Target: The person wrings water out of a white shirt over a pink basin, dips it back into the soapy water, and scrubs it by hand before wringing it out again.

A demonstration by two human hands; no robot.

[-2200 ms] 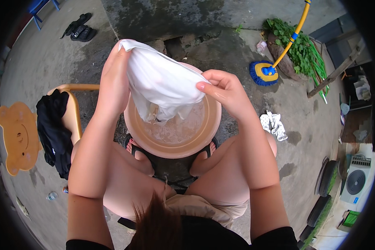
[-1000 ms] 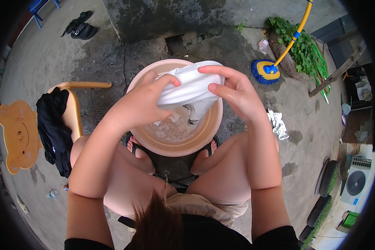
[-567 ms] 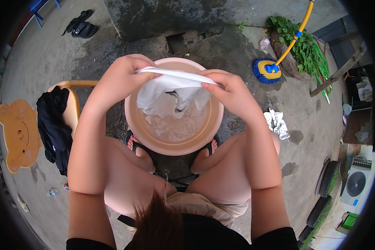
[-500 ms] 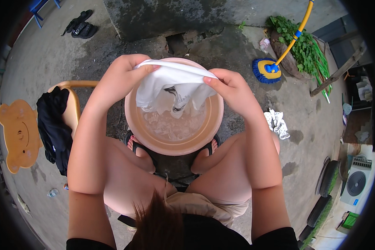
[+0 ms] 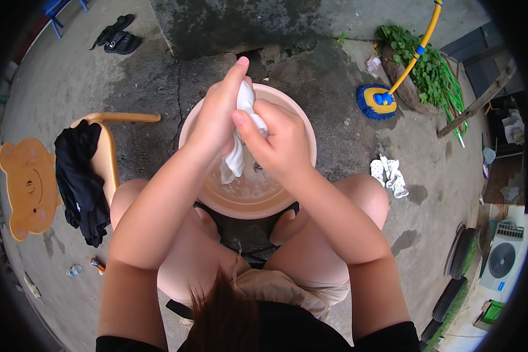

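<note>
A wet-looking white cloth (image 5: 236, 157), likely a garment, is bunched into a narrow roll between my hands. My left hand (image 5: 218, 114) grips it from the left, thumb pointing up and away, its other fingers mostly hidden. On the other side, my right hand (image 5: 280, 138) is closed round the roll with its thumb across it. A loose end of the cloth hangs below my hands, over the pink plastic basin (image 5: 307, 170). Cloudy, sudsy water (image 5: 240, 189) shows in the basin between my feet.
On the left stands a tan chair with a bear-face back (image 5: 29, 189), black clothing (image 5: 79, 182) draped over it. A spotted white cloth (image 5: 389, 176) lies on the ground at right. Farther off are a blue-and-yellow mop (image 5: 376, 101) and black sandals (image 5: 122, 42).
The white cloth was spread wide between both hands over the basin. Now my hands have come together and the cloth is gathered into a bunch between them.
</note>
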